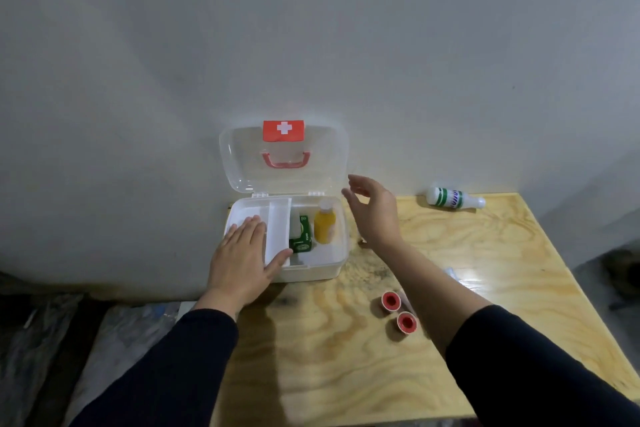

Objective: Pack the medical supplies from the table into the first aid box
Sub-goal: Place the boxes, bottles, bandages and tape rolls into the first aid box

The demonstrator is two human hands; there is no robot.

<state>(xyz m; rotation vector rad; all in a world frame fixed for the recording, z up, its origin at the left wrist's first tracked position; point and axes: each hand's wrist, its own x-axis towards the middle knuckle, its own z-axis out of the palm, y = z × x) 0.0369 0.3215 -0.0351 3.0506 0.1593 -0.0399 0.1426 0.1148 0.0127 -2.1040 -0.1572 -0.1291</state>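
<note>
The white first aid box [318,270] stands open at the table's far left, its clear lid [239,163] with a red cross label leaning on the wall. Inside lie an orange bottle [325,225] and a green packet [302,236], beside a white inner tray [278,225]. My left hand [242,256] rests flat on the tray and the box's left side. Just right of the box, my right hand [372,208] hovers empty with fingers spread. Two red-capped tape rolls [391,301] [407,322] sit on the table. A white bottle with green stripes [453,198] lies at the far edge.
The light plywood table [311,357] stands against a grey wall. A clear, glossy wrapped item [452,272] shows partly behind my right forearm. Dark floor and plastic sheeting lie to the left of the table, below its edge.
</note>
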